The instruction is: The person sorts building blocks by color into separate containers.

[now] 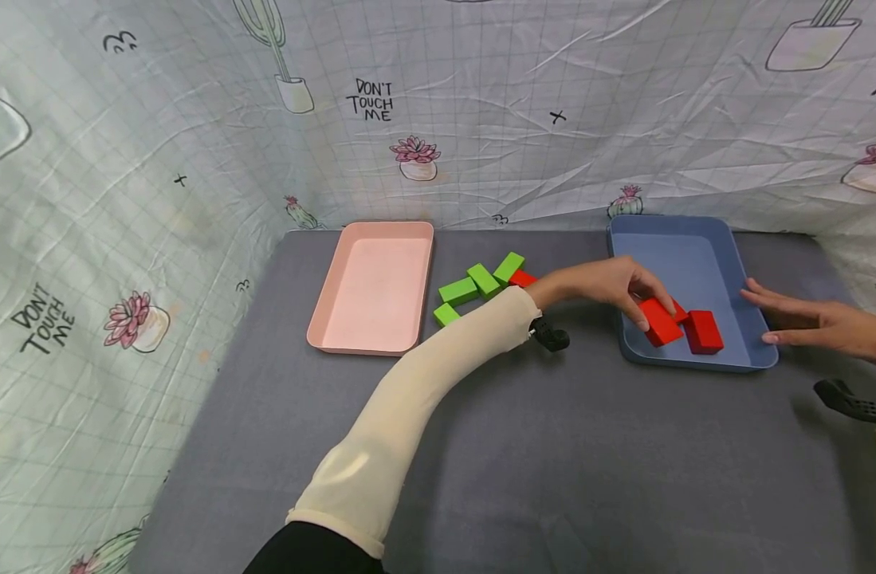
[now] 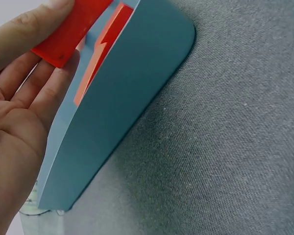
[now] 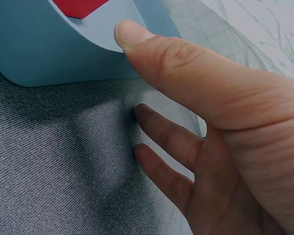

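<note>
My left hand (image 1: 619,285) pinches a red block (image 1: 658,322) between thumb and fingers, over the left part of the blue tray (image 1: 696,239). In the left wrist view that block (image 2: 73,32) sits tilted above the tray's rim. Two more red blocks lie inside the tray: one upright block (image 1: 704,332) and one partly covered by the held block. At the tray's right side is my right hand (image 1: 825,323), its fingers extended, with thumb and fingertips right at the rim. The right wrist view shows its thumb (image 3: 152,46) over the tray's edge.
A pink tray (image 1: 373,287) stands at the left. Between the trays lie several green blocks (image 1: 457,291) and a red block (image 1: 521,278), partly behind the left forearm. A printed curtain (image 1: 481,104) hangs behind the grey table (image 1: 552,462).
</note>
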`<state>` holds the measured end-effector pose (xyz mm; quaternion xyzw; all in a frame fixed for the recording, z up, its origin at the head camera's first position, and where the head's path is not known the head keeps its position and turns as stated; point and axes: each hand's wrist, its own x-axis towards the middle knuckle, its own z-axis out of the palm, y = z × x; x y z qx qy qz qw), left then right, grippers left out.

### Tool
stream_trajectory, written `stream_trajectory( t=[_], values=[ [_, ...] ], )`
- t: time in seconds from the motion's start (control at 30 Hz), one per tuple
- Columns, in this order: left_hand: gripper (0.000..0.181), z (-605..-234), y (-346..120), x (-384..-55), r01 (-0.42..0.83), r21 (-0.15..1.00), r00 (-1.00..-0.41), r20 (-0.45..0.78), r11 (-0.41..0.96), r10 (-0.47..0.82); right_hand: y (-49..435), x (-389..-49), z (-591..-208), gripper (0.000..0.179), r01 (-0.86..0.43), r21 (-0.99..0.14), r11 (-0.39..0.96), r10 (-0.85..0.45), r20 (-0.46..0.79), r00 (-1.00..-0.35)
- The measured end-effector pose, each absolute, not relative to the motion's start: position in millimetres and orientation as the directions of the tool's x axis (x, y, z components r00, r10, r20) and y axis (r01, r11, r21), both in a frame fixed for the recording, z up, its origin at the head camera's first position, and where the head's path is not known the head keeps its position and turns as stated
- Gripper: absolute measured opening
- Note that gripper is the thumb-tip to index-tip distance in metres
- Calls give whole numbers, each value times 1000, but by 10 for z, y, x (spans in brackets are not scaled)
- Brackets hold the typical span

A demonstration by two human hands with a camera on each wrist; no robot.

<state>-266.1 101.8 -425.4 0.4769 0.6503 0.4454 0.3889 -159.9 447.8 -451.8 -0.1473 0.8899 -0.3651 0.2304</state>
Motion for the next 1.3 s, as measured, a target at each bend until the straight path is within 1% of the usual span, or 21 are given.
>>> stream_trajectory(
  t=[0.13, 0.3, 0.43, 0.63, 0.83, 1.3],
  values=[
    [42, -4267, 1082, -2678, 265, 950, -226, -103, 163, 969, 4477, -1597, -4502, 79, -87, -707, 701, -421, -313, -851],
    [39, -4257, 1126, -2672, 292, 937, -194, -138, 192, 971, 4462, -1607, -4485, 79, -70, -706, 705, -414, -329, -849],
    [37, -4247, 1160, -2669, 349, 914, -177, -154, 208, 972, 4460, -1615, -4478, 81, -55, -697, 715, -403, -347, -846],
    [35, -4218, 1232, -2682, 417, 884, -148, -163, 211, 975, 4474, -1605, -4490, 79, -62, -705, 707, -410, -337, -848],
    [33, -4195, 1299, -2710, 465, 853, -150, -188, 238, 971, 4478, -1600, -4495, 79, -76, -715, 695, -430, -327, -842],
    [32, -4212, 1346, -2778, 463, 850, -148, -205, 251, 967, 4467, -1593, -4484, 79, -71, -720, 690, -419, -318, -851]
  ],
)
